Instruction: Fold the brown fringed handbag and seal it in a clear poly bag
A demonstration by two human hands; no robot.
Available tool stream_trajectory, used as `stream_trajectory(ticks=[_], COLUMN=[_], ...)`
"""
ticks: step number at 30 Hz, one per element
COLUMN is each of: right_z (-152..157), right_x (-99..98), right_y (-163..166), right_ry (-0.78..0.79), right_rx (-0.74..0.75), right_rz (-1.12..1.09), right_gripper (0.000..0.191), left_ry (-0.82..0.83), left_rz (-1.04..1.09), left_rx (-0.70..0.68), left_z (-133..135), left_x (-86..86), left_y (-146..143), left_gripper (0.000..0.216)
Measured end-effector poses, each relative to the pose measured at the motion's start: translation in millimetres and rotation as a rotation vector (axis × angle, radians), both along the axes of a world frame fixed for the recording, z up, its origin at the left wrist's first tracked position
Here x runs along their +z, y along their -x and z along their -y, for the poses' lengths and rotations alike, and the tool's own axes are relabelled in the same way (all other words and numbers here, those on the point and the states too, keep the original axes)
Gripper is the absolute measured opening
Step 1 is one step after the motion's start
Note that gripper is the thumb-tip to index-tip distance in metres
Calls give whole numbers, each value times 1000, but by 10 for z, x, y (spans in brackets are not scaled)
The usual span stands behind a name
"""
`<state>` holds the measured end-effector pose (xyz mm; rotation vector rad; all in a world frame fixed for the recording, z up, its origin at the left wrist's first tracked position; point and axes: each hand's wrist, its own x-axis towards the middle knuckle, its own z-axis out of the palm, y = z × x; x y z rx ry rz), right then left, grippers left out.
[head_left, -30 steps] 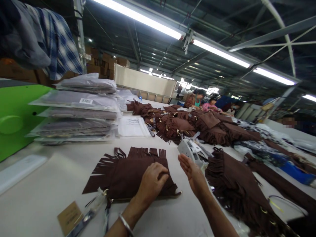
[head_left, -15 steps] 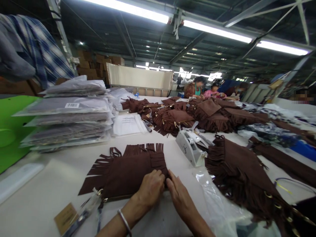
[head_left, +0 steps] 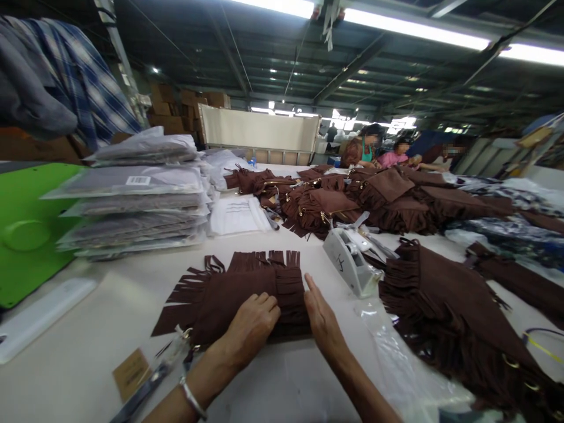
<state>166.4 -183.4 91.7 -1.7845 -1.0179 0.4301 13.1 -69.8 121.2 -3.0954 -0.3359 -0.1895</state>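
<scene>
A brown fringed bag (head_left: 220,299) lies flat on the pale table, its strips spread at the left, top and right. My left hand (head_left: 255,320), with a silver bangle at the wrist, has its fingers curled down onto the bag beside the right-hand fringe; its fingertips are hidden. Along the bag's right edge, my right hand (head_left: 324,320) is held open, fingers straight and side by side against the fringe. By the bag's lower left corner are a zip end, a wrapped strap piece and a brown tag (head_left: 131,375).
Another fringed bag (head_left: 458,305) lies to the right, beside clear plastic (head_left: 396,352). A grey tape dispenser (head_left: 352,261) stands behind my right hand. Packed plastic bags (head_left: 141,205) are stacked at the left, near a green panel (head_left: 39,217). More brown bags (head_left: 326,202) and co-workers (head_left: 365,150) are farther back.
My left hand has moved left from the bag's right edge onto its body. The right fringe, bunched under my hands before, now lies straighter. My right hand stays at that edge.
</scene>
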Motion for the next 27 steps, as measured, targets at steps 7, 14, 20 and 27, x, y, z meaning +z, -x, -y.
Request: stream_trajectory(ticks=[7,14,20,27], right_z=[-725,-811,-866,-1687], right_x=[-246,-470,-401,411], right_y=[125,371,264,915], right_ry=[110,78,157,150], right_rx=[17,169,283,719], right_rz=[316,601,541,471], right_gripper=[74,74,73,64], left_ry=[151,200,388,396], left_rz=[238,515,427,410], left_rx=[158,768,1052,1088], left_z=[-87,-611,-792,-564], left_x=[89,211,16,-168], left_y=[359,1467,2033,2008], left_gripper=[26,28,26,23])
